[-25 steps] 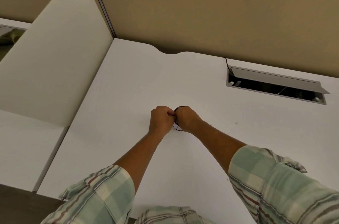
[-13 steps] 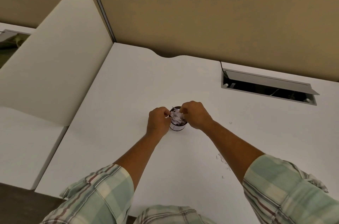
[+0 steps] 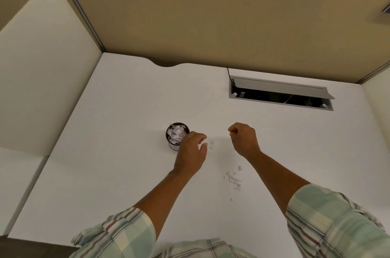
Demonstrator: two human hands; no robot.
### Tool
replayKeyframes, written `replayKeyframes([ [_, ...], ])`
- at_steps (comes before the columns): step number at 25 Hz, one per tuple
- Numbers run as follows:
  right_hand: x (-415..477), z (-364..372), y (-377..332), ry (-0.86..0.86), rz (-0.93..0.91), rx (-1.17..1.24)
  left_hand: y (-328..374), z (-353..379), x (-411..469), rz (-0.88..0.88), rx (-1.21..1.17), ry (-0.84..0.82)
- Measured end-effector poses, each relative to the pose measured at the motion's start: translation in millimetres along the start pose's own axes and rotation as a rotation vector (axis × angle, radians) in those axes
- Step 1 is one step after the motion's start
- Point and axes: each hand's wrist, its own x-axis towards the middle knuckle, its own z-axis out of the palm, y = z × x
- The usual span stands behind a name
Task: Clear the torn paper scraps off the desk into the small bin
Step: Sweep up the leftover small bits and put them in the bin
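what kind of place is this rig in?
Most likely an office cubicle. A white desk is closed in by tan fabric partition panels, with a white side divider on the left and an open cable hatch set into the desktop.

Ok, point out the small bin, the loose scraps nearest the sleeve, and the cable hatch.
small bin [image 3: 173, 146]: head view, on its lower outer wall.
loose scraps [image 3: 233, 178]: head view, middle of the scattered cluster.
cable hatch [image 3: 280, 86]: head view, on its raised grey lid.
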Motion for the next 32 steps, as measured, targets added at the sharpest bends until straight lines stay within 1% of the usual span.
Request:
replayKeyframes([
  [3, 11, -18, 41, 0.005, 0.051, -0.042, 0, 32, 5, -0.040, 0.035, -0.061],
  [5, 20, -26, 61, -0.021, 0.047, -0.103, -1, 46, 11, -0.102, 0.088, -0.146],
  [7, 30, -29, 79, -0.071, 0.019, -0.166, -2, 58, 19, -0.153, 0.153, -0.257],
  [9, 40, -27, 88, -0.112, -0.014, -0.215, -4, 67, 26, -0.168, 0.223, -0.353],
  [12, 50, -17, 94, -0.172, -0.107, -0.269, -7, 79, 26, -0.184, 0.335, -0.457],
  [16, 48, -2, 96, -0.270, -0.262, -0.461, -7, 92, 9, -0.164, 0.411, -0.463],
  [21, 18, 24, 89, -0.383, -0.413, -0.519, -4, 104, -19, -0.149, 0.472, -0.482],
  [24, -5, 29, 95, -0.402, -0.518, -0.530, -1, 108, -37, -0.122, 0.499, -0.501],
  [28, -32, 20, 116, -0.394, -0.653, -0.630, 3, 109, -65, -0.077, 0.521, -0.541],
  [30, -45, 17, 123, -0.417, -0.644, -0.619, 2, 111, -80, -0.035, 0.550, -0.582],
  [32, -59, 14, 127, -0.470, -0.588, -0.585, 1, 112, -93, 0.004, 0.580, -0.603],
])
